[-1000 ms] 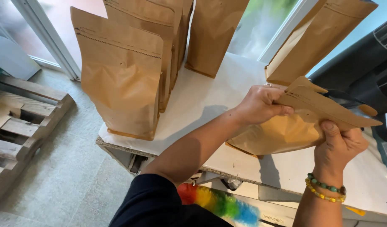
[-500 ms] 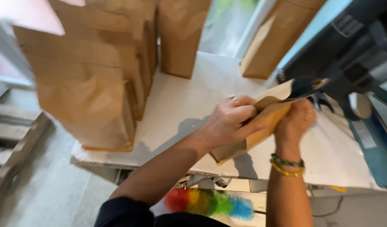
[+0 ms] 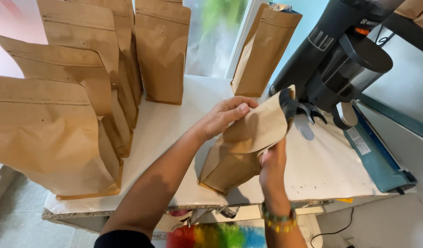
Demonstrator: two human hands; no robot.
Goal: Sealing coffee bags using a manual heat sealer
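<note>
Both hands grip one brown paper pouch (image 3: 241,147), tilted, base on the white bench (image 3: 174,133): left hand (image 3: 227,115) clasps its upper side, right hand (image 3: 272,165) pinches underneath. Mouth faces black grinder (image 3: 335,59).

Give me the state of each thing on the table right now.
Held pouch: tilted, mouth open toward the grinder.
Left hand: gripping the pouch's upper side.
Right hand: gripping it from below.
Standing pouches: upright, grouped at left.
Far pouch: upright, top open.
Grinder: upright at right.
</note>
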